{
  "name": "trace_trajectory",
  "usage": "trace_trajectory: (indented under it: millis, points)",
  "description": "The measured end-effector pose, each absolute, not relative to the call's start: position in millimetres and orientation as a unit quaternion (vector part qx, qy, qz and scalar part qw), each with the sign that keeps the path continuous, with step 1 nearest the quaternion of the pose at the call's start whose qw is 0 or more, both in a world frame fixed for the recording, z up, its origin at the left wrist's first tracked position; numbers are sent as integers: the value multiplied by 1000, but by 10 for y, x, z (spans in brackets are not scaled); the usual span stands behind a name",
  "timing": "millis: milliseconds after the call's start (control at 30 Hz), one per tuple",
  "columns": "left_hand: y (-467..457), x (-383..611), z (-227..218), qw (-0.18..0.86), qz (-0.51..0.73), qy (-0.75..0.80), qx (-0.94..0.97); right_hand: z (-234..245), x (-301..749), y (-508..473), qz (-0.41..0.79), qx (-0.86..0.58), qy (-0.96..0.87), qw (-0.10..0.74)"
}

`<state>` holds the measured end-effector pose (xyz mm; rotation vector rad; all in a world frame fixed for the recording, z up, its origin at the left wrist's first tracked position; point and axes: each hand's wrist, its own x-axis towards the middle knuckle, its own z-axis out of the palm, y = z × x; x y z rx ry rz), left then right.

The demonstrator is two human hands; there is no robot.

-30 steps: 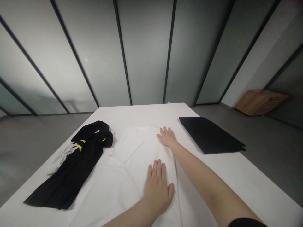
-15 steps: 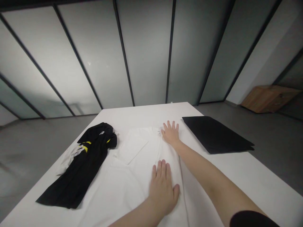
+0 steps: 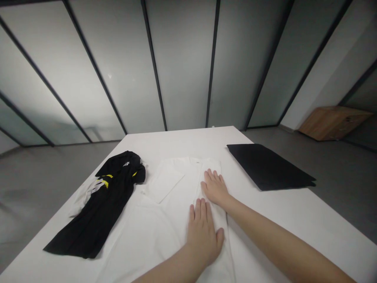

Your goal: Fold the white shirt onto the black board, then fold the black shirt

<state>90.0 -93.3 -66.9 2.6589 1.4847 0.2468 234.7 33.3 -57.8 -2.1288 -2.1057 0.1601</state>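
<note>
"Where are your hands?"

"Both are on the shirt. My left hand [image 3: 203, 232] lies flat near the bottom of the view, fingers pointing away from me and slightly spread. My right hand [image 3: 215, 188] is flat too, farther forward and a little to the right. They're apart but close, with only a short stretch of cloth between them."

"Gripping anything?"

"No, neither hand is pinching or clamping. Both palms are just down on the white shirt [image 3: 153, 236]."

"How does the shirt lie?"

"Flat on the white table [image 3: 176, 137], running from under my hands off the near edge of the view. Left of my hands there's a white rectangular panel [image 3: 165, 181]. I can't tell whether it's a pocket or a folded piece."

"What's around it?"

"To my left, just beside the shirt, lies a black sports shirt [image 3: 101, 208] with yellow and white markings, and a white cloth [image 3: 82, 200] sticks out from under it. To my right is a flat black sheet [image 3: 268, 167], well clear of my right hand. Past the table there's a grey floor [image 3: 324, 177], frosted glass panels [image 3: 182, 67] in black frames, and a low wooden cabinet [image 3: 334, 123] off to the right."
</note>
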Motion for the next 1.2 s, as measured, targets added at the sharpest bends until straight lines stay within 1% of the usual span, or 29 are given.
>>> trace_trajectory:
  millis: [367,533,633,767,833,867,967,1033,1133,1200]
  points:
    - [-960,885,-533,59,68,490,867,-417,2424,924,63,-743,-665,48]
    - [-967,868,-462,84,49,486,868,-384,2439,1142,60,-756,-650,55]
    - [-964,858,-413,113,44,485,866,-398,2440,1188,57,-756,-649,62]
    - [-949,844,-377,127,38,481,867,-418,2446,1182,49,-754,-651,77]
    - [-940,838,-367,130,39,479,867,-417,2457,1153,38,-753,-650,98]
    - [-936,837,-364,132,38,480,867,-411,2466,1132,29,-749,-651,122]
    - [-930,831,-361,128,38,479,868,-374,2492,1032,19,-684,-692,230]
    - [-929,828,-374,120,43,477,870,-349,2483,922,29,-627,-729,273]
    - [-932,827,-427,109,61,476,871,-364,2398,682,44,-592,-756,276]
    - [-937,834,-479,100,77,478,869,-417,2312,494,42,-607,-753,249]
